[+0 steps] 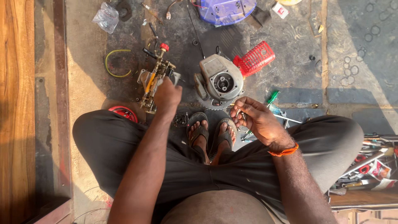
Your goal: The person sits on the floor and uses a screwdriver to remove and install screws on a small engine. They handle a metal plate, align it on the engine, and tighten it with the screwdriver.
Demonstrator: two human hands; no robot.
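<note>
I sit cross-legged on the ground. My left hand (166,96) reaches forward and grips a brass pump assembly (154,81) with a red knob on its far end. My right hand (256,118) rests over my right knee, fingers curled around a small thin metal part whose shape I cannot make out. Just beyond my sandalled feet lies a grey small-engine block (219,81) with a round opening facing up and a toothed plate under it. A red plastic vented cover (255,58) lies against its far right side.
A green-handled screwdriver (271,98) and loose tools lie by my right hand. A red round cap (123,112) sits by my left knee, a yellow-green hose loop (116,62) farther left. Purple plastic housing (224,10) at top. A tool pile (369,166) lies right. Wooden board (16,103) on the left.
</note>
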